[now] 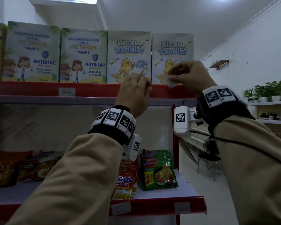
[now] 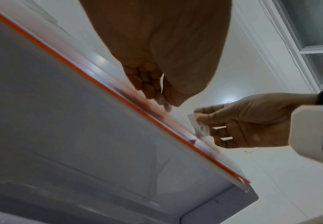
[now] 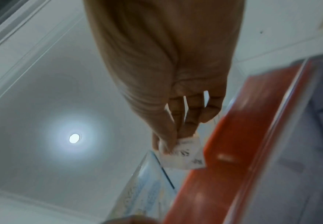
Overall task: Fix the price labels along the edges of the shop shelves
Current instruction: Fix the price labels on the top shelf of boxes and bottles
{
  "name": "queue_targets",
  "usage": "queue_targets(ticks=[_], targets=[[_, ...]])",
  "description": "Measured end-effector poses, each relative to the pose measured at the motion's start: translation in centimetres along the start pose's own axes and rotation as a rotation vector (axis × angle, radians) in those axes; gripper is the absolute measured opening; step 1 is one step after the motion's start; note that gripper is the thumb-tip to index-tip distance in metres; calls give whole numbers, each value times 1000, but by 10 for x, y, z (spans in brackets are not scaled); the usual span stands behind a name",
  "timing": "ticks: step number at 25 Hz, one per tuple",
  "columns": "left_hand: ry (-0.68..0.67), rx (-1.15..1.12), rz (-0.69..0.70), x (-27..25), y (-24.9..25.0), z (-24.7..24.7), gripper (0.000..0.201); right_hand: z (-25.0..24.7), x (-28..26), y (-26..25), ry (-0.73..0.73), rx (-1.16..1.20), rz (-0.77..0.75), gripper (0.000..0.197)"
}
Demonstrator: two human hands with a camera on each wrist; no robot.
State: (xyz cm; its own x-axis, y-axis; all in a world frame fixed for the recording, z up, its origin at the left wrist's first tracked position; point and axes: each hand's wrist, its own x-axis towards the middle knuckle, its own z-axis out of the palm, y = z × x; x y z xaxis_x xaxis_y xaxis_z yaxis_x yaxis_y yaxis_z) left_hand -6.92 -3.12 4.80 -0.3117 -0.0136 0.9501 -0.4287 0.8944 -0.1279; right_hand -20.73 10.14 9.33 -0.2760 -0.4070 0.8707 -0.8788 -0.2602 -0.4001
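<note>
The top shelf's red label rail [image 1: 94,90] runs under a row of boxes. My left hand [image 1: 146,87] hooks its fingers over the rail's top edge, below the left Kicaw Vanilla box [image 1: 129,56]. In the left wrist view its fingertips [image 2: 166,106] touch the rail's clear cover [image 2: 130,94]. My right hand [image 1: 170,75] pinches a small white price label [image 1: 171,82] just above the rail, to the right of the left hand. The right wrist view shows the label [image 3: 185,154] between thumb and fingers, its corner against the red rail [image 3: 243,144].
Another label [image 1: 66,92] sits in the same rail further left. The lower shelf holds noodle packs [image 1: 159,169], and its red rail carries two labels [image 1: 121,208] [image 1: 182,207]. Right of the shelf unit stand a chair [image 1: 208,159] and potted plants [image 1: 269,90].
</note>
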Motion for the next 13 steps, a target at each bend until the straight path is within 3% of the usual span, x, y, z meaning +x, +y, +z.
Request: queue_targets(ticks=[3,6,10,13], targets=[[-2,-77,-19,0,0,0,34,13,-5,-9,113,444,54,18],[48,-271,-95,0,3,-2,41,32,-15,-14,83,700,107,15],[86,-337,-168,5,4,-1,33,49,-23,-11,46,685,140,24],[100,-303,-160,7,0,1,22,51,-22,-10,23,533,117,16]])
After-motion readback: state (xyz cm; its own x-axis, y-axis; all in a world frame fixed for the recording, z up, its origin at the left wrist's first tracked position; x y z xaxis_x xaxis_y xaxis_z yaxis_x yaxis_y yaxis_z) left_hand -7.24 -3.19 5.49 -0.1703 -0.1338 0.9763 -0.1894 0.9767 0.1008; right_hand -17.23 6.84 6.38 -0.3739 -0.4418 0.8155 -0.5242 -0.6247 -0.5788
